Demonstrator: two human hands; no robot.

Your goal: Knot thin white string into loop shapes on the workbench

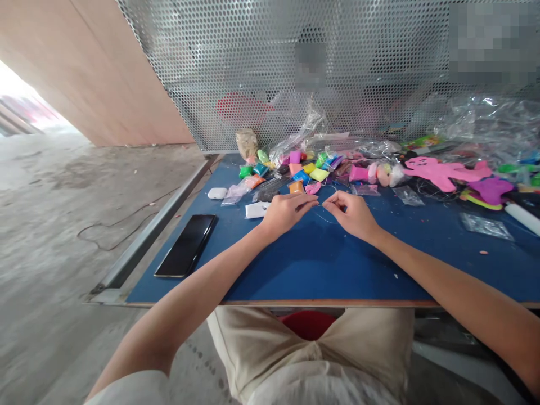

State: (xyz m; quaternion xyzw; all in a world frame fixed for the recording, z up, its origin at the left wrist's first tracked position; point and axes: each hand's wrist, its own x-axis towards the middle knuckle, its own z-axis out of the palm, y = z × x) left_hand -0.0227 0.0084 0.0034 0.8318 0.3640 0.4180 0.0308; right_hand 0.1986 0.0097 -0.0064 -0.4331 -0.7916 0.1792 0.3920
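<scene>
Both hands are close together above the middle of the blue table [295, 270], fingertips a small gap apart. My right hand [353, 214] is closed in a pinch on a thin clear string [327, 219], which curves below and above the fingertips. My left hand [290, 211] has its fingers pressed together against the thumb, pointing at the right hand. The string's end seems to run to these fingertips, but it is too fine to follow all the way. Just behind the hands lie an orange packet [296, 187] and a pink piece [313, 188]. A white box [256, 210] sits beside my left wrist.
A black phone [185, 246] lies at the left, with a white earbud case [217, 193] behind it. Several coloured clay packets [319, 174] and clear wrappers line the back. A pink figure [442, 171] and purple piece [491, 190] lie right. A perforated metal panel [261, 62] stands behind.
</scene>
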